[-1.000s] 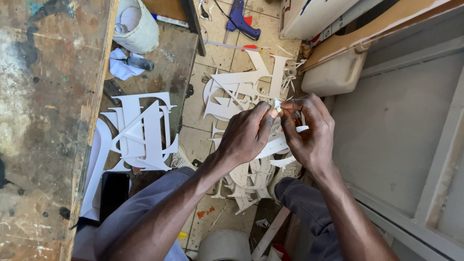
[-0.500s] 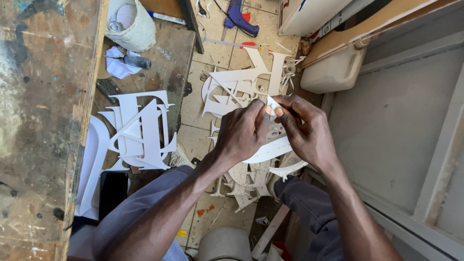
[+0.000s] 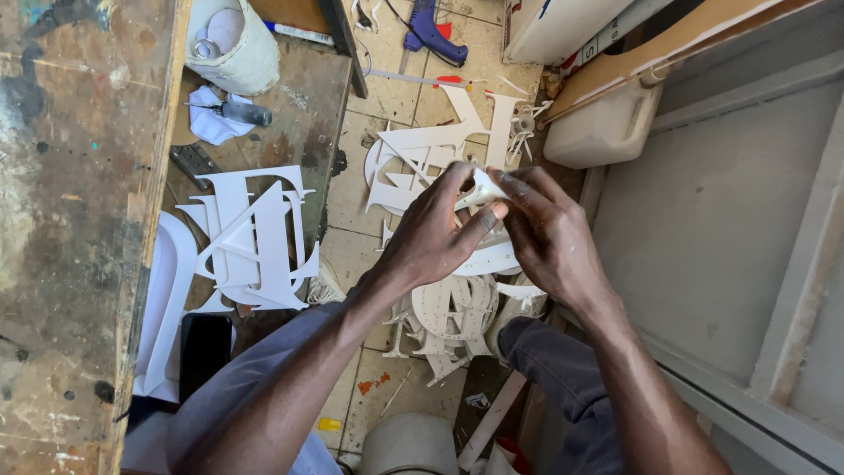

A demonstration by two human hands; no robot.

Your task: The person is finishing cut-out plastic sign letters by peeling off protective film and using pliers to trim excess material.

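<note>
- Right now my left hand [image 3: 435,233] and right hand [image 3: 549,237] meet over the floor, both pinching one small white cut-out piece [image 3: 485,186] between thumb and fingertips.
- That piece sits at the very tips, between the two hands, neither nearer.
- Its long axis I cannot tell; my fingers cover most of it.
- Below lie more white cut-out letters [image 3: 453,308].

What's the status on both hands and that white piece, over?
Left hand and right hand both pinching small white cut-out plastic piece. Held above pile of white cut-out letters on floor. Nothing obstructing.
</note>
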